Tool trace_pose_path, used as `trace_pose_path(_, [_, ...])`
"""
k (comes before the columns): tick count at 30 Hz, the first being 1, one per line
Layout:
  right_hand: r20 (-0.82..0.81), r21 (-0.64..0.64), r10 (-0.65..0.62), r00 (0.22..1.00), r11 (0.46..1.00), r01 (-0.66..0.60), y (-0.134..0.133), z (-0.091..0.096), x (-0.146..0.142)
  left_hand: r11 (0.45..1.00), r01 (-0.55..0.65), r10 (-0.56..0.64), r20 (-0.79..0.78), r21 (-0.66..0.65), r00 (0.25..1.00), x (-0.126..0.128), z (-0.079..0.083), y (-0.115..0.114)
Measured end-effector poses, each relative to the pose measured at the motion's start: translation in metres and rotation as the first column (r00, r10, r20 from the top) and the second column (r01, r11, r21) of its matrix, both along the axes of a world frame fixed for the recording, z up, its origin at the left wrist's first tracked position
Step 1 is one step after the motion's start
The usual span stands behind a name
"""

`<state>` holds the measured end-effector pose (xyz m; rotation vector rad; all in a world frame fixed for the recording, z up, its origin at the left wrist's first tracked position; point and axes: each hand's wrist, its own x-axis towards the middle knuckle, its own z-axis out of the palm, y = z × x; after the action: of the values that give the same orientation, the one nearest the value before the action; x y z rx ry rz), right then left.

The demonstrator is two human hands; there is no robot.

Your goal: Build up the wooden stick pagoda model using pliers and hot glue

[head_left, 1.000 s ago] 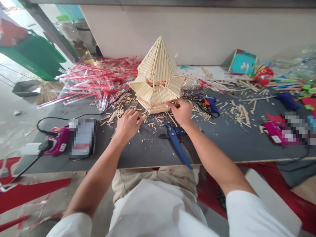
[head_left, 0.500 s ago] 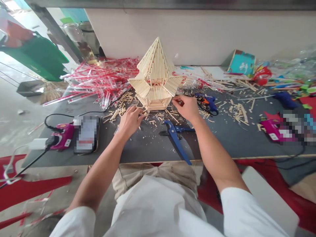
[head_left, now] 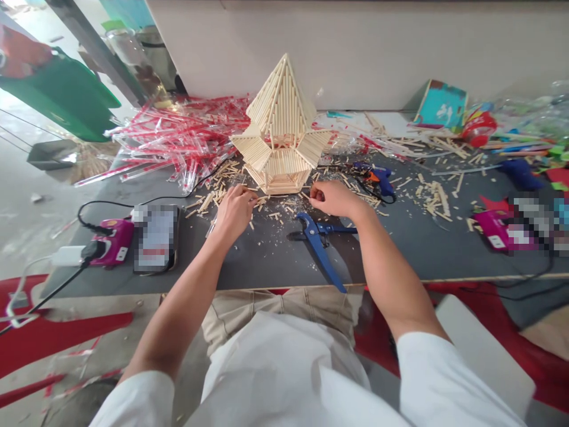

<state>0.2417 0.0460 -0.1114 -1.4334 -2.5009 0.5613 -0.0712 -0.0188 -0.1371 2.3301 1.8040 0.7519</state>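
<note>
A lantern-like model point(head_left: 287, 110) built of pale wooden sticks stands upright on the dark table, with a pointed roof and flared panels around an open middle. My left hand point(head_left: 237, 213) is beside its lower left, fingers curled and pressed together near the loose stick bits. At the lower right of the base, my right hand point(head_left: 335, 198) has its fingers bent into a pinch. A short stick end shows by those fingertips, but whether it is held is unclear. Nearer to me lies a blue pipe cutter point(head_left: 320, 246), its jaw to the left of its handles.
Wooden stick scraps point(head_left: 433, 198) litter the table. Red-and-clear plastic wrappers point(head_left: 178, 136) pile up at back left. A phone point(head_left: 156, 240) and a purple power adapter point(head_left: 113, 240) with cables lie left. A blue glue gun point(head_left: 380, 178) lies right of the model; a teal box point(head_left: 441, 105) stands behind.
My right hand has drawn slightly down from the model's side toward its base, and its fingers have curled in more. My left hand stays nearly in place. The whole view has shifted a little.
</note>
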Motion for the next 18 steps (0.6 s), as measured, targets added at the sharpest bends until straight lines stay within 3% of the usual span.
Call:
trace_pose_path(10, [0.153, -0.017, -0.07, 0.986, 0.997, 0.073, -0.003, 0.01, 0.004, 0.998, 0.055, -0.055, -0.017, -0.002, 0.998, 0.005, 0.001, -0.003])
trace_pose_path(18, [0.089, 0.049, -0.082, 0.993, 0.996, 0.078, 0.002, 0.003, 0.011, 0.998, 0.062, -0.062, -0.007, 0.012, 0.998, 0.009, 0.008, -0.007])
